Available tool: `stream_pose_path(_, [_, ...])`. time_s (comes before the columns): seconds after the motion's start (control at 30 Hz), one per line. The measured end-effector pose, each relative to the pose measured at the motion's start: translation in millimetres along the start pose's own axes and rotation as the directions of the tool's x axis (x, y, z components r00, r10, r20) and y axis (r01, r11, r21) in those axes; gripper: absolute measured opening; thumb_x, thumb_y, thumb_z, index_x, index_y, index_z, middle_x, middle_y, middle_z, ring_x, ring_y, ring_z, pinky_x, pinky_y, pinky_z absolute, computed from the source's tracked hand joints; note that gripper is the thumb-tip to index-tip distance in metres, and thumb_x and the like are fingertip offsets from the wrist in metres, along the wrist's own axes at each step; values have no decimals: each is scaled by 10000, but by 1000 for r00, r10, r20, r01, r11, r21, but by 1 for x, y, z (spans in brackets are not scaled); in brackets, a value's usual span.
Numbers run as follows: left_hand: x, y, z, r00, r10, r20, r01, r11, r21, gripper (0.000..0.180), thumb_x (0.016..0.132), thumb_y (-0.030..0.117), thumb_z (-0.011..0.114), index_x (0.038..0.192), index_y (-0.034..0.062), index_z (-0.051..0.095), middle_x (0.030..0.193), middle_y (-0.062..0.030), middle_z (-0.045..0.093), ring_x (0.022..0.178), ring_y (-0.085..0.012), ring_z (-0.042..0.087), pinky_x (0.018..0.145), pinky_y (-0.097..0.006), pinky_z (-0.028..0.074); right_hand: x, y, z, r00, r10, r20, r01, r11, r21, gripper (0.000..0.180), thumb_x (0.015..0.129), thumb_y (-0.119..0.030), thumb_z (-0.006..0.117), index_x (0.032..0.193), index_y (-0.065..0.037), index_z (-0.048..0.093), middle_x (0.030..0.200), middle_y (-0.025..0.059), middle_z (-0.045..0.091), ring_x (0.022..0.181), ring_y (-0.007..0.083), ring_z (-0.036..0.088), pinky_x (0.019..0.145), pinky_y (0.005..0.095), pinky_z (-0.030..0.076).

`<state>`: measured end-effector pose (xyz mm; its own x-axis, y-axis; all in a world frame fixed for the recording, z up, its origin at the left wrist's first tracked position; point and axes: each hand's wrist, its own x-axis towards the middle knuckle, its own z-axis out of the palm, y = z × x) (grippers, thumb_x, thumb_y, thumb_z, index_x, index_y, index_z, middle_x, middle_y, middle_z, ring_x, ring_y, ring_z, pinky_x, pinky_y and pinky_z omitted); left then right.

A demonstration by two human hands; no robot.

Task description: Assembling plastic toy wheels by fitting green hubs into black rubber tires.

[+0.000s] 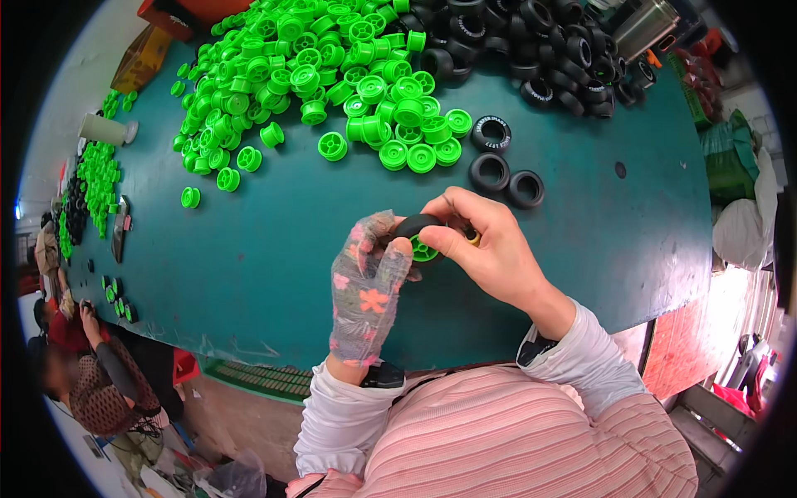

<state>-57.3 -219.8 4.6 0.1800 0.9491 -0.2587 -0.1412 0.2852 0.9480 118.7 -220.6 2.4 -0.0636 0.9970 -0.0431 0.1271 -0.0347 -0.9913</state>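
Observation:
Between my two hands is a small black toy tyre (pixel 415 224) with a bright green wheel rim (pixel 424 249) seated partly or wholly inside it; how far, I cannot tell. My left hand (pixel 362 290), in a grey flowered glove, grips it from the left with the thumb at the rim's edge. Bare, my right hand (pixel 494 249) curls over it from the right, thumb pressing by the rim. Something small and yellow (pixel 473 237) shows among the right fingers; its kind is unclear. Just beyond the hands lie several loose tyres (pixel 525 189).
A big heap of green rims (pixel 274 83) covers the far left of the green table (pixel 249 282). Black tyres (pixel 573 58) are piled at the far right beside a metal flask (pixel 646 30). At the left, another person (pixel 104 373) works near assembled wheels (pixel 116 295).

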Motion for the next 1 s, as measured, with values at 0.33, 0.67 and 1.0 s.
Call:
stream_pose_path(0.33, [6, -2, -5, 986, 17, 163, 13, 983, -183, 602, 869, 217, 802, 1360, -14, 540, 1202, -101, 630, 932, -167, 663, 698, -279, 599, 1, -11, -7, 957, 273, 93, -289, 897, 334, 226, 974, -204, 666, 1090, -13, 634, 821, -26, 616, 589, 32, 500, 516, 207, 395])
stream_pose_path(0.67, [2, -11, -7, 999, 39, 26, -31, 970, -241, 576, 867, 212, 801, 1330, -21, 550, 1198, -108, 631, 1012, -193, 654, 759, -306, 618, -5, 1, -5, 936, 324, 137, -352, 855, 381, 291, 947, -215, 702, 1148, -16, 632, 837, -13, 653, 530, 4, 461, 448, 187, 339])
stream_pose_path(1.0, [6, -5, -2, 998, -64, 23, 67, 984, -166, 388, 944, 118, 687, 1281, -23, 556, 1139, -117, 642, 958, -185, 663, 721, -310, 619, -9, -9, -3, 951, 299, 79, -310, 917, 252, 264, 917, -172, 717, 1128, -20, 669, 895, -18, 670, 665, 24, 507, 530, 208, 407])
